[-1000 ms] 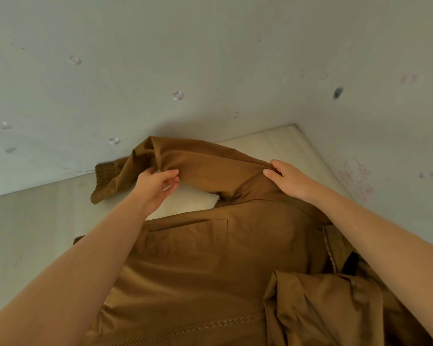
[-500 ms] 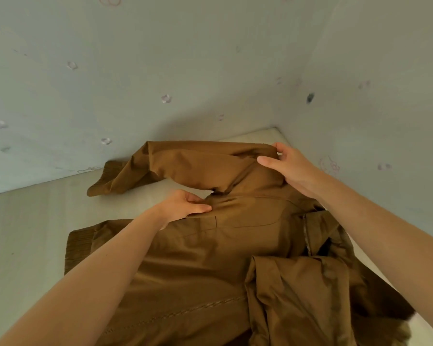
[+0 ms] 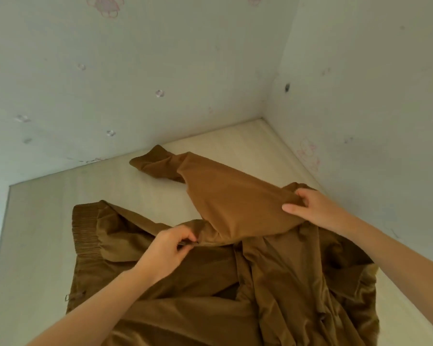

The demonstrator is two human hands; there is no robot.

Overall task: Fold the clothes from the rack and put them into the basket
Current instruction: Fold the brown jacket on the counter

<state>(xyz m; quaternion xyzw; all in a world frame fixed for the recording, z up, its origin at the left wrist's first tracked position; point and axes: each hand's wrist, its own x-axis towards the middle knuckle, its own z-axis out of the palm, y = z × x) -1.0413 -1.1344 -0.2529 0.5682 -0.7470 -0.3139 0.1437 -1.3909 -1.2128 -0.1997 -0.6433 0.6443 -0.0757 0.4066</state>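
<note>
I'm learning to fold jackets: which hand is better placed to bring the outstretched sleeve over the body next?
Probably the right hand: it already grips the sleeve at the shoulder end. The left hand pinches the jacket body at its edge, apparently anchoring it.

A: Jacket [image 3: 235, 283] colour?
B: Solid tan-brown, no print. Sleeve [image 3: 225, 196] same shade; ribbed hem [image 3: 85, 231] slightly darker brown w/ fine vertical ridges.
A: Surface under it?
B: Table [image 3: 43, 233], pale cream, faint wood grain.
A: Walls?
B: Wall [image 3: 135, 58] pale grey-white w/ scattered faint pink flower outlines.
</note>
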